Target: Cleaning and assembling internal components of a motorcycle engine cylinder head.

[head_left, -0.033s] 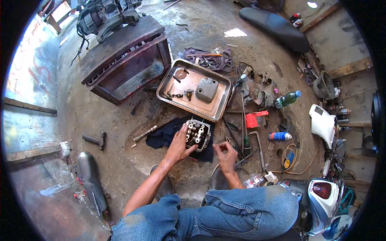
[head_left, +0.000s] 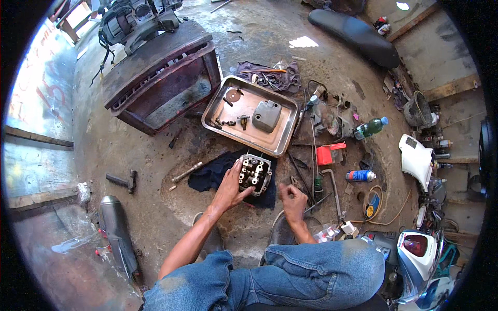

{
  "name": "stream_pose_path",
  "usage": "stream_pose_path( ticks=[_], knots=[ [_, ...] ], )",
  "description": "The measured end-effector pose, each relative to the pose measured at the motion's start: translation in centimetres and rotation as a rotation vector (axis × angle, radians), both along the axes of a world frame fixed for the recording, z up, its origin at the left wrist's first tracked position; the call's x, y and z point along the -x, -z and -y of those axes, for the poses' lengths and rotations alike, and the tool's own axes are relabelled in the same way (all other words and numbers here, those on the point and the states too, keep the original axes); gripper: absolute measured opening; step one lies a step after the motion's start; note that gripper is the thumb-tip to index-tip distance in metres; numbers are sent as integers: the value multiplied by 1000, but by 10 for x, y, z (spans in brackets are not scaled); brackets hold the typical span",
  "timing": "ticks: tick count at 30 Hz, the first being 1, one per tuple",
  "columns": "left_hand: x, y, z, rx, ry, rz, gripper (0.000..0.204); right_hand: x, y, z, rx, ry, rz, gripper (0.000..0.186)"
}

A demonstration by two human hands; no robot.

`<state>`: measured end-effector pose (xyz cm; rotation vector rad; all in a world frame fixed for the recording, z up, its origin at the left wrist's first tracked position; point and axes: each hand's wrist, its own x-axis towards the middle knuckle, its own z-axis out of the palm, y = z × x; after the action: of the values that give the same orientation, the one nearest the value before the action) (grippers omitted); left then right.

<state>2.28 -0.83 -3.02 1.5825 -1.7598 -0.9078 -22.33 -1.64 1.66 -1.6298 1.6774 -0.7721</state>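
A grey engine cylinder head (head_left: 254, 174) lies on a dark cloth (head_left: 207, 173) on the ground, its valve side with rocker parts facing up. My left hand (head_left: 228, 185) grips it along its left side, with the thumb at the near edge and the fingers stretched toward the far end. Just right of the cylinder head and apart from it, my right hand (head_left: 293, 201) is closed, thumb and fingers pressed together. Whatever may be in that pinch is too small and blurred to tell. Beyond, a metal tray (head_left: 218, 120) holds a grey cover (head_left: 266, 116), a camshaft-like part (head_left: 243, 122) and several small parts.
A wooden stand (head_left: 161, 83) bears an engine at the far left. A hammer (head_left: 122, 180) and an exhaust silencer (head_left: 117, 233) lie left. To the right are a red container (head_left: 331, 154), a blue spray can (head_left: 361, 176), a green bottle (head_left: 371, 128) and a bent wrench (head_left: 334, 192).
My right hand has shifted slightly to the right, away from the cylinder head, and its fingers have curled in more. My left hand and the cylinder head look unchanged.
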Motion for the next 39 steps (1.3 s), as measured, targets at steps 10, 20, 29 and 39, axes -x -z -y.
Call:
stream_pose_path(
  ticks=[10,20,29,39],
  knots=[
    [-20,-7,-10,-133,-293,-168,63,-2,41,20,-206,-4,172,40],
    [-12,-11,39,-328,-66,37,58,-28,62,29,-269,-38,-52,47],
    [-46,-49,-3,-295,-281,-259,44,-25,32,32,-355,159,524,45],
    [-143,-80,-75,-232,-668,-315,34,-38,32,40,-101,-357,-198,26]
  ],
)
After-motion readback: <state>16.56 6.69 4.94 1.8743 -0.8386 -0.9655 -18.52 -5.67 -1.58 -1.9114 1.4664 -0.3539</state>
